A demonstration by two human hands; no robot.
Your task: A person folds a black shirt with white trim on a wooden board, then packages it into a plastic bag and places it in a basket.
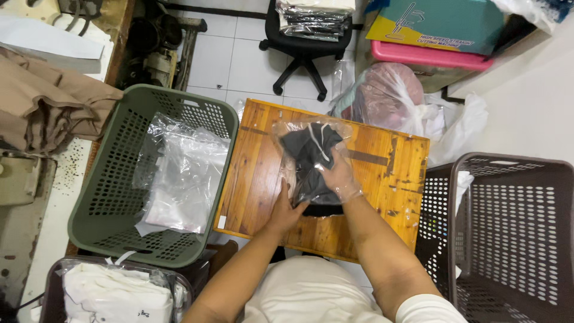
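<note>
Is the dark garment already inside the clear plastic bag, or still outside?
Mostly inside: the clear bag covers the dark garment, and the right hand is inside it too. The lower edge still sticks out.

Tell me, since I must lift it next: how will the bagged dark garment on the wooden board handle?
The dark garment looks soft and folded, so probably floppy and light. Its clear plastic bag is glossy and wrinkled, so likely slippery. The right hand is inside it.
</note>
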